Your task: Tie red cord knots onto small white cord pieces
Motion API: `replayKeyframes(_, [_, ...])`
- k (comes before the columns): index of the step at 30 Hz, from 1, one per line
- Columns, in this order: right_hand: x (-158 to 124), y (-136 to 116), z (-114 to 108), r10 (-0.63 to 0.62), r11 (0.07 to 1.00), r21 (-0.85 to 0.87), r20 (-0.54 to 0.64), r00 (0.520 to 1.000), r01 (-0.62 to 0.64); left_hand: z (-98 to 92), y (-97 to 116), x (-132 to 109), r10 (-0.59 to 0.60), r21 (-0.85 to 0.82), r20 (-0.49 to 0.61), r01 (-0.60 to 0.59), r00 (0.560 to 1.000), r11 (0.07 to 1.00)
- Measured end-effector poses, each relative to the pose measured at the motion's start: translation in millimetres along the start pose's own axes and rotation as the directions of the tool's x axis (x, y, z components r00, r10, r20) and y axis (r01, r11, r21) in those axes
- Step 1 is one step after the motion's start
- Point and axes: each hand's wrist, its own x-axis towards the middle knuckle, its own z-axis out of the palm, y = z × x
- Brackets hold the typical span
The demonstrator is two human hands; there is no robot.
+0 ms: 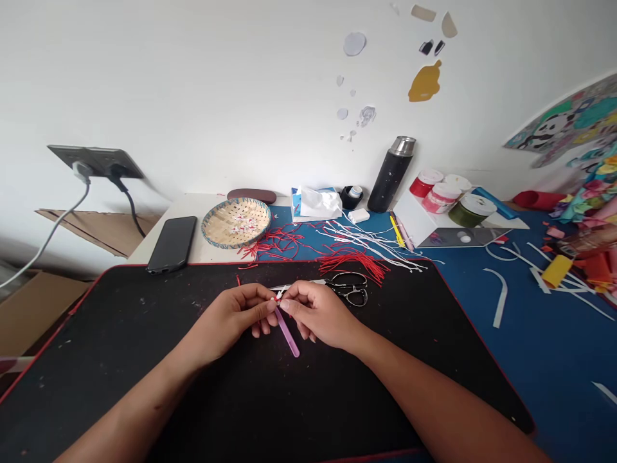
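- Nearest are two hands, left hand [250, 312] and right hand [318, 312], over one black mat [231, 399]; clock directions below are from their meeting point, with 12 o'clock away from the person.
- The small red-and-white cord piece [278, 298], one, is between the fingertips of both hands. Each grip is narrow, thumb against fingers, pinching it; left touches from 9 o'clock, right from 3, so neither hand is nearer. Its white end seems to point to 1 o'clock; the fingers hide the rest, so I cannot tell the full axis.
- One purple stick [289, 335] goes from under the fingers toward 5 o'clock; whether a hand holds it, I cannot tell.
- One pair of scissors [354, 280] lies at 3 o'clock, handles outward, blades partly behind the right hand.
- Farther, red cords [354, 262] make two groups, at 2 and 12 o'clock; one group of white cords [376, 241] is at 2. The strands cross too much for counting.
- One phone [172, 243] is at 10 o'clock, one woven basket [212, 235] at 11, with small pieces inside.
- Farthest on the blue tabletop [457, 283]: one tissue box [299, 211] and one flask [390, 173], both near 1 o'clock; four jars [441, 198] at 2.
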Motion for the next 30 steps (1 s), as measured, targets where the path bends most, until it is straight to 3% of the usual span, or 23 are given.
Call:
replayKeyframes(8, [1, 1, 1, -0.032, 0.999, 0.043, -0.024, 0.999, 0.033, 13.1, -3, -1, 0.015, -0.143, -0.006, -0.016, 1.0, 0.99])
replayKeyframes(14, [1, 0, 1, -0.047, 0.996, 0.074, -0.038, 0.998, 0.05, 13.1, -5, 0, 0.011, -0.107, 0.035, -0.008, 0.999, 0.994])
replayKeyframes(24, [0, 4, 1, -0.049, 0.998, 0.026, -0.036, 0.998, 0.049, 3.9, 6, -3, 0.054, 0.066, -0.038, -0.052, 0.998, 0.997])
replayKeyframes(30, [0, 2, 0, -0.043, 0.999, 0.011, -0.027, 0.999, 0.043, 3.7, 2, -2, 0.07, 0.066, -0.056, -0.066, 0.996, 0.996])
